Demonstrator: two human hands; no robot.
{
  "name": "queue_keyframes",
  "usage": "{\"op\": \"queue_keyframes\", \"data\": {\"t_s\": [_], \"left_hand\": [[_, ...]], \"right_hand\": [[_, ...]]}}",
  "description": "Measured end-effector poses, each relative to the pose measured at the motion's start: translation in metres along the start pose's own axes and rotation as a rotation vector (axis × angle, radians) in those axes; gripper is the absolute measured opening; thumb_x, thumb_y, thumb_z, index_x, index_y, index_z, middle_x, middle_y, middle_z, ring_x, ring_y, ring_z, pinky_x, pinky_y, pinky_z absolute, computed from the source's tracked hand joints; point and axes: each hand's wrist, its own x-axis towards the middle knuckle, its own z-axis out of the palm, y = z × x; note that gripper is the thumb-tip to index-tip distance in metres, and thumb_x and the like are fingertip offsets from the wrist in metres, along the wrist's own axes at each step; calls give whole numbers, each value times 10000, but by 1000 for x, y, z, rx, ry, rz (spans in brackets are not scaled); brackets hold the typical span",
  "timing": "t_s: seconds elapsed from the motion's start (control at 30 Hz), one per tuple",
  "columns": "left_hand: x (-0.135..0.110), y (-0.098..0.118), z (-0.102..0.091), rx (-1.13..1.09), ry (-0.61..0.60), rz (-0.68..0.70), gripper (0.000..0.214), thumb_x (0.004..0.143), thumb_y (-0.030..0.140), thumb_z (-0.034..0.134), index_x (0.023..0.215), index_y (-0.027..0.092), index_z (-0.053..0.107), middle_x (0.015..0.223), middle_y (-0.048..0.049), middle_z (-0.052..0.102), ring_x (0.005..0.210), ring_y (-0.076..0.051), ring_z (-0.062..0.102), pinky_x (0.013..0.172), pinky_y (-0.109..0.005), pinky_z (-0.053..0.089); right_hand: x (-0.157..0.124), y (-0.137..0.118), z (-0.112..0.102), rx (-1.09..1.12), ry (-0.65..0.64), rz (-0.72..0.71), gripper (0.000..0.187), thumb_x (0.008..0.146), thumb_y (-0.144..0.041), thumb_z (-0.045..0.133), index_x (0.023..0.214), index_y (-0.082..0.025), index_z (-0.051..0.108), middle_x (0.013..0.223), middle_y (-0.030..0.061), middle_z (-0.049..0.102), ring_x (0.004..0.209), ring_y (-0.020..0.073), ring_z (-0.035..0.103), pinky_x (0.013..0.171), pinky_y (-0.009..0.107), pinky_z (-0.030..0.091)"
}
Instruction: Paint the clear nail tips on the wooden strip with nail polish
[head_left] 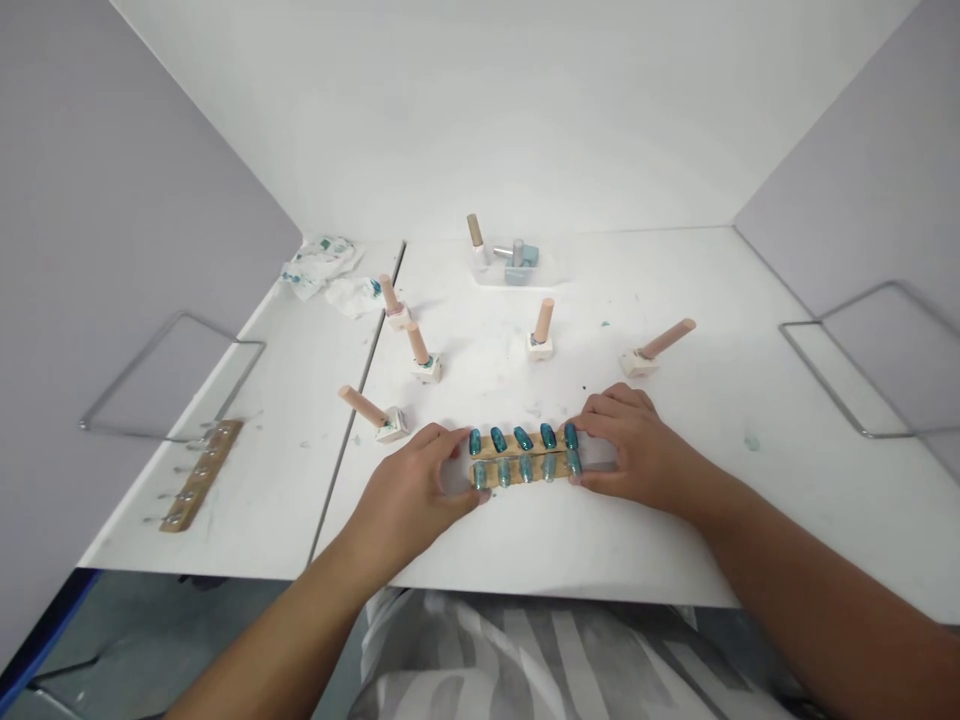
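Note:
Two narrow wooden strips lie side by side at the front of the white table, each bearing a row of several false nails. Darker blue-green nails (523,438) sit on the far strip (536,449), and paler teal nails (526,468) on the near strip (514,473). Pinched round the left ends of both strips are the thumb and fingers of my left hand (416,480). My right hand (637,445) grips their right ends the same way, thumb on the near side.
Nail polish bottles with peach caps stand around, including one bottle (540,345) behind the strips and another (641,362) at right. A clear tray (487,274) holds more bottles. Stained tissues (322,265), a wooden strip with clips (202,475) and wire stands (832,395) flank them.

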Motion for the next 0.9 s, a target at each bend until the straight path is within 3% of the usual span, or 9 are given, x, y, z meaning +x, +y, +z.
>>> {"op": "queue_keyframes", "data": {"t_s": [0.23, 0.47, 0.7, 0.9], "left_hand": [[4, 1, 0, -60, -14, -29, 279, 724, 364, 768, 962, 247, 681, 879, 6, 622, 639, -153, 543, 551, -268, 399], [-3, 2, -3, -186, -46, -23, 284, 728, 279, 737, 986, 229, 627, 880, 5, 589, 625, -122, 497, 548, -257, 390], [-11, 1, -7, -362, -6, 204, 372, 682, 217, 744, 1005, 225, 559, 799, 19, 516, 669, -129, 487, 589, -258, 433], [-11, 9, -10, -412, 102, 378, 335, 674, 221, 698, 976, 199, 557, 822, -12, 540, 694, -143, 444, 602, -288, 382]], "right_hand": [[0, 1, 0, -3, -5, 2, 285, 733, -284, 748, 989, -208, 650, 920, 41, 629, 966, 248, 486, 903, 427, 346], [-1, 4, 1, 81, 82, -122, 264, 692, -239, 751, 893, -186, 588, 828, 39, 609, 901, 238, 487, 836, 400, 375], [-12, -2, 2, 537, 118, -201, 322, 722, -268, 703, 987, -207, 531, 893, 31, 542, 784, 180, 485, 692, 319, 415], [-20, -11, 6, 794, 198, -226, 347, 748, -342, 722, 1015, -235, 527, 888, 16, 533, 785, 178, 488, 717, 326, 419]]}}
